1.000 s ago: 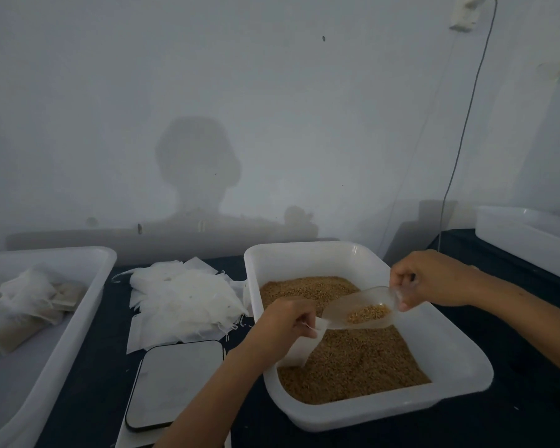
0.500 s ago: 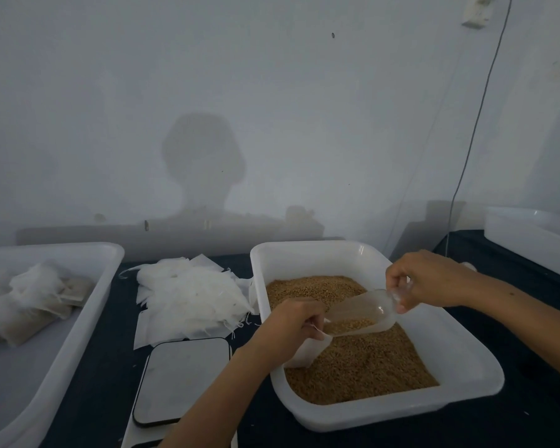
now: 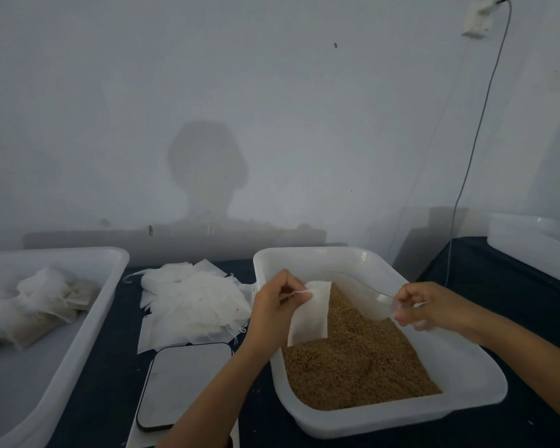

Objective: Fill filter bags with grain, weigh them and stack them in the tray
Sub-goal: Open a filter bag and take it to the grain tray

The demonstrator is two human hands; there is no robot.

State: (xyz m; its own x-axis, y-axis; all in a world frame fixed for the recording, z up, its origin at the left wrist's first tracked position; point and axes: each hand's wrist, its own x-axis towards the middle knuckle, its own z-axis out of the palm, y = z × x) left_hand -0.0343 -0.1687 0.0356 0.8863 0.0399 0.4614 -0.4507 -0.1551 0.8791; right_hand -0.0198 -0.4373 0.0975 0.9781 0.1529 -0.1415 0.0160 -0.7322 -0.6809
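Observation:
A white bin in front of me holds brown grain. My left hand pinches the top and drawstring of a white filter bag, which hangs upright over the grain at the bin's left side. My right hand is closed on the handle of a clear plastic scoop. The scoop lies low against the bin's right wall, apart from the bag, and looks empty. To the far left, a white tray holds several filled bags.
A loose pile of empty filter bags lies between tray and bin. A flat scale sits just below the pile, by my left forearm. Another white bin stands at the back right. A cable hangs down the wall.
The scoop, tipped at the bag's mouth with grain in it before, has swung away right and down to the bin wall. My left hand has lifted the bag upright.

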